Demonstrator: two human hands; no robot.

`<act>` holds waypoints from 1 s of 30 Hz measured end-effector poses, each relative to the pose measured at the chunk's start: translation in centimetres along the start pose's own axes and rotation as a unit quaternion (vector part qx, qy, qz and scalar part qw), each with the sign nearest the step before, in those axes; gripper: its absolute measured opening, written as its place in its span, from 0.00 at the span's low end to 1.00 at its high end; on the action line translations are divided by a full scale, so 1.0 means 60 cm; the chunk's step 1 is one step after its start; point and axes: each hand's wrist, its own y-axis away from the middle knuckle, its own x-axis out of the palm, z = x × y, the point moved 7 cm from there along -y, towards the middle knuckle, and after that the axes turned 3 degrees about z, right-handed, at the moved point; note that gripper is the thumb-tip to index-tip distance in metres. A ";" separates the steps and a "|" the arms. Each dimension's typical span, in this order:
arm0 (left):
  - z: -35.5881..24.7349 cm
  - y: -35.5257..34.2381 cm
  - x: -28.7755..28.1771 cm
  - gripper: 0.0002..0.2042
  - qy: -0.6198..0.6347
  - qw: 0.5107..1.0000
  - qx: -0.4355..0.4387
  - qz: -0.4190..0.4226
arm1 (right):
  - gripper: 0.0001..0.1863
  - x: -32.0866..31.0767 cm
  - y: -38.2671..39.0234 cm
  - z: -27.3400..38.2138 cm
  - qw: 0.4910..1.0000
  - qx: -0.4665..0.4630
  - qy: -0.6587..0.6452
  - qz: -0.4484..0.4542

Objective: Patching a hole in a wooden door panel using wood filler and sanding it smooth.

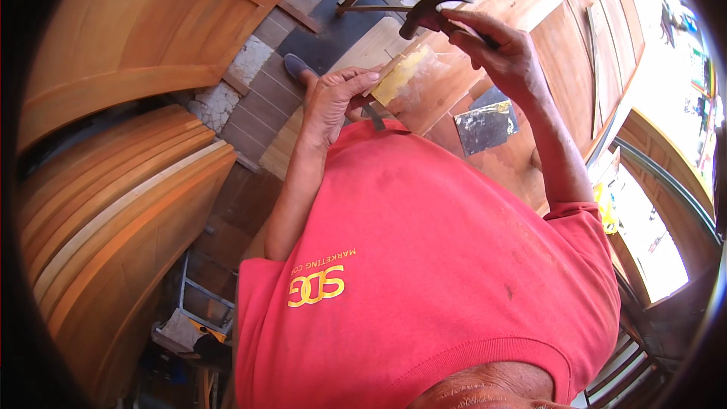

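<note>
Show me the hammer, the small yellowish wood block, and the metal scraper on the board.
hammer (428,9), head view, on its dark head
wood block (400,74), head view, its yellow face
metal scraper (485,127), head view, middle of its blade

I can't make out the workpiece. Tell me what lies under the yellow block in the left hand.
Under the yellow block, a reddish wooden panel shows, with a dark metal blade poking out below the left hand. The block and fingers hide the blade's upper part.
</note>
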 end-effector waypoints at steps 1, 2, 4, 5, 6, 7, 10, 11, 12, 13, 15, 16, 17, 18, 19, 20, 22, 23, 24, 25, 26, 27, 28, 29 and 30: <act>-0.005 0.003 0.007 0.15 0.011 1.000 0.010 0.001 | 0.19 -0.001 -0.009 0.008 1.000 -0.001 0.013 0.005; -0.011 0.006 0.011 0.15 0.023 1.000 0.020 0.001 | 0.19 -0.002 -0.017 0.030 0.999 -0.029 0.028 0.014; -0.011 0.007 0.007 0.15 0.024 1.000 0.007 0.006 | 0.19 0.003 -0.042 0.060 0.995 -0.058 0.068 0.035; -0.008 0.007 0.005 0.14 0.020 1.000 -0.005 0.011 | 0.19 0.008 -0.056 0.076 0.989 -0.089 0.105 0.054; -0.005 0.006 0.003 0.14 0.026 1.000 -0.004 0.009 | 0.18 0.014 -0.074 0.088 0.981 -0.114 0.140 0.073; -0.002 0.004 0.001 0.15 0.021 1.000 -0.004 0.000 | 0.18 0.016 -0.092 0.100 0.980 -0.112 0.143 0.077; 0.001 0.004 -0.003 0.15 0.014 1.000 -0.007 -0.017 | 0.17 0.056 -0.135 0.136 0.945 -0.018 0.249 0.211; 0.000 0.005 -0.004 0.16 0.004 1.000 -0.008 -0.023 | 0.17 0.057 -0.150 0.161 0.943 -0.016 0.251 0.217; -0.002 0.006 -0.002 0.16 0.011 1.000 -0.008 -0.023 | 0.15 0.062 -0.162 0.191 0.931 -0.051 0.269 0.241; -0.005 0.007 0.000 0.16 0.007 1.000 -0.005 -0.024 | 0.16 0.071 -0.168 0.208 0.917 -0.086 0.285 0.265; 0.000 0.004 -0.003 0.17 0.009 1.000 -0.002 -0.027 | 0.15 0.077 -0.179 0.222 0.915 -0.181 0.258 0.251; 0.006 0.000 -0.003 0.16 0.027 1.000 0.003 -0.014 | 0.14 0.081 -0.183 0.228 0.925 -0.160 0.244 0.244; 0.010 -0.003 -0.003 0.16 0.044 0.999 0.008 -0.002 | 0.14 0.084 -0.187 0.229 0.934 -0.138 0.229 0.237; 0.011 -0.004 -0.004 0.16 0.049 0.999 0.007 -0.002 | 0.13 0.097 -0.184 0.223 0.914 -0.160 0.240 0.284; 0.010 -0.004 -0.004 0.15 0.047 0.999 0.012 -0.003 | 0.13 0.111 -0.179 0.216 0.892 -0.182 0.249 0.330; 0.010 -0.004 -0.005 0.15 0.044 0.999 0.016 -0.004 | 0.13 0.123 -0.178 0.193 0.872 -0.107 0.317 0.356; 0.010 -0.005 -0.005 0.14 0.039 0.999 0.027 -0.001 | 0.13 0.124 -0.183 0.191 0.856 -0.130 0.331 0.375; 0.008 -0.006 -0.005 0.14 0.028 0.999 0.039 0.002 | 0.13 0.118 -0.190 0.201 0.861 -0.140 0.313 0.376; 0.008 -0.006 -0.005 0.14 0.031 0.999 0.038 0.002 | 0.13 0.109 -0.199 0.220 0.888 -0.093 0.312 0.326; 0.006 -0.006 -0.005 0.14 0.028 0.998 0.048 0.002 | 0.14 0.099 -0.205 0.234 0.909 -0.045 0.309 0.275; 0.004 -0.006 -0.005 0.14 0.026 0.998 0.059 0.002 | 0.15 0.090 -0.223 0.219 0.890 -0.250 0.277 0.262; 0.005 -0.007 -0.006 0.14 0.027 0.998 0.058 0.002 | 0.16 0.081 -0.224 0.229 0.947 -0.033 0.223 0.230; 0.007 -0.008 -0.007 0.14 0.024 0.998 0.051 0.001 | 0.16 0.085 -0.228 0.223 0.940 -0.109 0.224 0.232; 0.010 -0.009 -0.008 0.14 0.021 0.999 0.043 -0.001 | 0.15 0.089 -0.228 0.215 0.928 -0.185 0.223 0.233; 0.011 -0.010 -0.009 0.14 0.021 0.999 0.043 0.001 | 0.15 0.101 -0.220 0.202 0.916 -0.125 0.266 0.275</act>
